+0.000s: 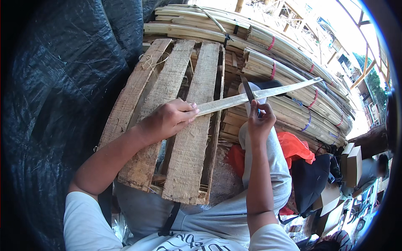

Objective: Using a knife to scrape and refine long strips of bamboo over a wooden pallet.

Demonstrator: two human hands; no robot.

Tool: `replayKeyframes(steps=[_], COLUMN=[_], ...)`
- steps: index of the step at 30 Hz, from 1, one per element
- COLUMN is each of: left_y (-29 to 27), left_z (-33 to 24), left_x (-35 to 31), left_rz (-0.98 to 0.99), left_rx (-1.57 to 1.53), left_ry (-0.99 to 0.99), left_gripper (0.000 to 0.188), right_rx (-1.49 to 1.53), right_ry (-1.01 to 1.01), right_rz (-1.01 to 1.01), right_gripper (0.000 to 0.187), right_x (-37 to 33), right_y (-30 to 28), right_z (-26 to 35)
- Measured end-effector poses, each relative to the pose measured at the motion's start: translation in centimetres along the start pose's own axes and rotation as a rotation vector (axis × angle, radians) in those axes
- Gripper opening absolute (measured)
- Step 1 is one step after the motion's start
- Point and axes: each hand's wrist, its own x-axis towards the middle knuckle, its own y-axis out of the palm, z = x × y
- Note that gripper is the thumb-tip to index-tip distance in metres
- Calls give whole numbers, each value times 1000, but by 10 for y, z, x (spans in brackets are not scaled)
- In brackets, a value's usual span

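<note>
My left hand (173, 117) is closed round the near end of a long thin wooden strip (226, 101), just over a slatted wooden pallet (184, 152). From there the strip runs up to the right, past the pallet's edge, its far end in the air. My right hand (260, 118) grips a knife (247, 88) by its handle, with the dark blade pointing up and away from me. The blade crosses the strip and seems to touch it; the exact contact is too small to tell. Thin curled fibres (150, 63) hang on the pallet's far left slat.
Bundles of wooden strips (293, 79), tied with red and blue bands, lie stacked beyond the pallet. A black tarp (67, 83) hangs on the left. An orange-red plastic bag (293, 146), a dark bag (310, 178) and cardboard boxes (354, 165) sit to the right.
</note>
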Motion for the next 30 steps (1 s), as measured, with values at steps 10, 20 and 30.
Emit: replayKeyframes(steps=[10, 20, 30], left_y=[-8, -5, -1], left_z=[-4, -5, -10], left_x=[4, 0, 1], left_rz=[74, 60, -27], left_rx=[99, 131, 110], left_ry=[10, -15, 49], left_gripper=[26, 23, 22], right_rx=[-54, 5, 11], right_ry=[119, 175, 77], right_rz=[1, -58, 25], right_gripper=[25, 26, 26], right_x=[8, 19, -2], right_y=[-4, -10, 16], right_z=[11, 0, 21])
